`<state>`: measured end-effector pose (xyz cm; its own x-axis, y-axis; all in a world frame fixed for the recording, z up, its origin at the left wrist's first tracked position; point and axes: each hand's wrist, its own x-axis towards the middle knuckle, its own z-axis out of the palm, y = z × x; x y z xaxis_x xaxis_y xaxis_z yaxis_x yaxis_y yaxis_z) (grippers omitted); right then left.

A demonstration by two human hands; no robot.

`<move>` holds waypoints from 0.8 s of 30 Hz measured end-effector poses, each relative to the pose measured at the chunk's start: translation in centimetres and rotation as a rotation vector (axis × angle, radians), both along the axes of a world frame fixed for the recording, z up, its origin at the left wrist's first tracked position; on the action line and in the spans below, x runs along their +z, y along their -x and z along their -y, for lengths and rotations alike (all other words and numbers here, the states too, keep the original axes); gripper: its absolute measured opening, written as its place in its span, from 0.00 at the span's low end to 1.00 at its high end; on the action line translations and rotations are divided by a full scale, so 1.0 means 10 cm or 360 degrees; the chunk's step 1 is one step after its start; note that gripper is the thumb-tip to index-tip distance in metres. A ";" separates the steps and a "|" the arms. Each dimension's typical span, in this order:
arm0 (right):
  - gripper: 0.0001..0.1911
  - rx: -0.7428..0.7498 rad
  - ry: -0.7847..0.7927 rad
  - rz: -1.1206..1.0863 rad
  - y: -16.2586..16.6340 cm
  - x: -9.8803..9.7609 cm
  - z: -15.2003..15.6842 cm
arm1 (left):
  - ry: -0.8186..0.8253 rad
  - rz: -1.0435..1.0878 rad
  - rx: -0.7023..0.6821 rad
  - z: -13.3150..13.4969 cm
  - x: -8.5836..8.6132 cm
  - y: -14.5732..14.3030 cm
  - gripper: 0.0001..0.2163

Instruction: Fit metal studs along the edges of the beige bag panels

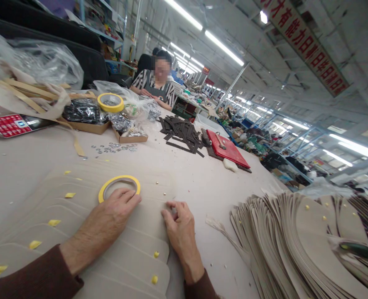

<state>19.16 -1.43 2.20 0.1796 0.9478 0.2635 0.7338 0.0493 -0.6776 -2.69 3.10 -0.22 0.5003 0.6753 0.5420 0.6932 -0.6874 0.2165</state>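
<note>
Pieces of beige sheet (134,245) lie nearest, one overlapping another in steps on the table (199,178), with small yellow bits (53,223) on them. On their upper part is a roll of yellow tape (108,182). The left hand (115,211) has its fingers laid on the near side of this roll; its thumb is hidden, so I cannot tell if it grips. The right hand (182,228) has bent fingers, with a narrow space between thumb and forefinger, just at the right edge of the pieces; whether it pinches this edge, I cannot tell. To the right of it stands a thick row of similar beige pieces (265,236).

Farther away, small metal parts (117,147) are scattered before a cardboard box (132,138). Behind is a second tape roll (110,107). Dark strips (184,133) make a heap, beside a red pad (230,151). Beyond, another person (154,87) in striped sleeves sits, under long ceiling lights (224,47).
</note>
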 end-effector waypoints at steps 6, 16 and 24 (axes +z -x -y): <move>0.17 -0.0099 0.0034 -0.0330 -0.07 -0.05 -0.03 | 0.0527 -0.0187 0.0096 -0.05 0.16 0.03 0.15; 0.12 0.0261 0.0597 -0.0565 -0.04 0.16 0.15 | 0.0590 -0.0248 0.0081 -0.13 0.26 0.05 0.14; 0.11 0.0164 0.0070 -0.0669 0.00 0.17 0.20 | -0.0133 0.0409 -0.0374 0.12 0.23 0.07 0.12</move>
<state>19.18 -3.46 3.87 0.1662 0.9751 0.1465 0.3863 0.0723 -0.9195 -3.36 1.90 2.04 0.4766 0.5062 0.7188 0.4443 -0.8442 0.2999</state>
